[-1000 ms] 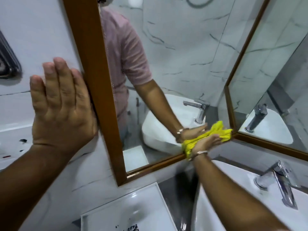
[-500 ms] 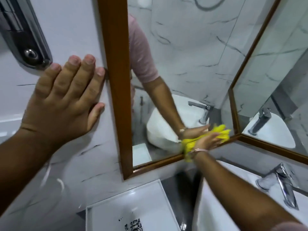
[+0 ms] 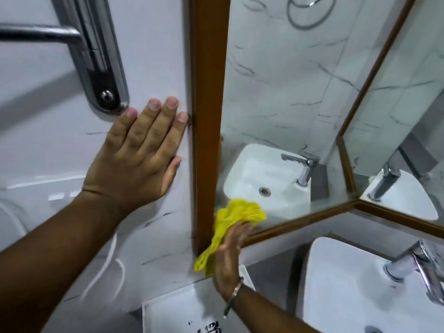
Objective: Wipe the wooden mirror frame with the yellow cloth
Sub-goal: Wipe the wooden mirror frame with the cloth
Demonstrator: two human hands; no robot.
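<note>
A person's right hand, grasping the yellow cloth, is reaching the wooden mirror frame at its 7 o'clock corner, having swept leftward along the bottom rail (upright side apparently next), while the left hand is lying flat, released, against the wall

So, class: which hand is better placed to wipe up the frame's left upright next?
The right hand: it holds the yellow cloth at the frame's bottom-left corner. The left hand lies flat on the wall, empty.
</note>
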